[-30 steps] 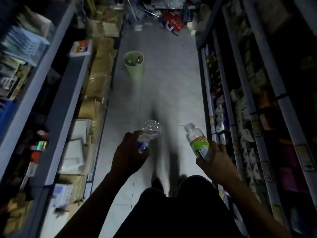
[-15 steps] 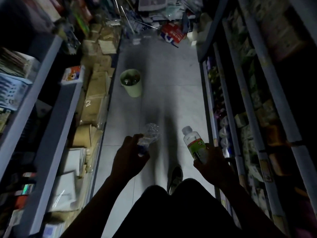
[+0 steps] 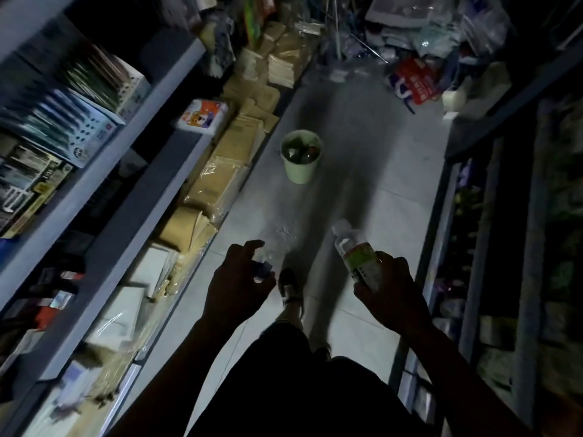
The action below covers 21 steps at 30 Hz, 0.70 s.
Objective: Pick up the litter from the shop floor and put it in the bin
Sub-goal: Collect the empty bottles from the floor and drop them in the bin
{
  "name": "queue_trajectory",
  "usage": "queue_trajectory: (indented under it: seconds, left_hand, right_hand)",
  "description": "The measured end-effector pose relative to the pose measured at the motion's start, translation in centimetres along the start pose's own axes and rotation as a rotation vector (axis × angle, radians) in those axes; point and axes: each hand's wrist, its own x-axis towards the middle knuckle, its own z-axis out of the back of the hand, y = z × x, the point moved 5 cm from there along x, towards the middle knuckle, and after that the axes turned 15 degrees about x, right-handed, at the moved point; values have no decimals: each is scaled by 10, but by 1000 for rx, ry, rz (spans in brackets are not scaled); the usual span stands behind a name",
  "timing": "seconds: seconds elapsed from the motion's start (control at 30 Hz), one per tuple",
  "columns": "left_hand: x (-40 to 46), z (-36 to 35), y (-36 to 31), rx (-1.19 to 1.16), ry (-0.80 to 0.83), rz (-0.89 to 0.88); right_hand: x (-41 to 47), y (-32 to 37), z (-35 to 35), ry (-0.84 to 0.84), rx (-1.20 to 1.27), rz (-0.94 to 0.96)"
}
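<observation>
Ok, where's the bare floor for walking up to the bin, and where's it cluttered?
Bare grey tile floor runs up the aisle between the stacked brown paper packs on the left and the right shelving base, passing right of the pale green plastic bin. The far end is crowded: a red printed bag and clear plastic packaging.

Crushed clear bottle (image 3: 277, 244) & green-label bottle (image 3: 358, 255) held upright-ish; pale green bin (image 3: 301, 170) ahead w/ litter.

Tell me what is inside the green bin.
The bin already holds litter: dark green bottle-like shapes and a small red bit show near its rim. Whatever lies deeper is covered by that top layer and by the bin's wall.
</observation>
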Motion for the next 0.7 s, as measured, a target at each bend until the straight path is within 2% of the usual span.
queue_trajectory:
  seconds: [0.23, 0.53, 0.7]
  left_hand:
    - [126, 19, 17, -18, -14, 57]
    - [284, 27, -13, 17, 38, -124]
    - [356, 13, -44, 17, 89, -194]
  right_hand:
    - [116, 58, 1, 28, -43, -8]
    - [214, 81, 32, -87, 14, -158]
    - [256, 76, 52, -91, 49, -219]
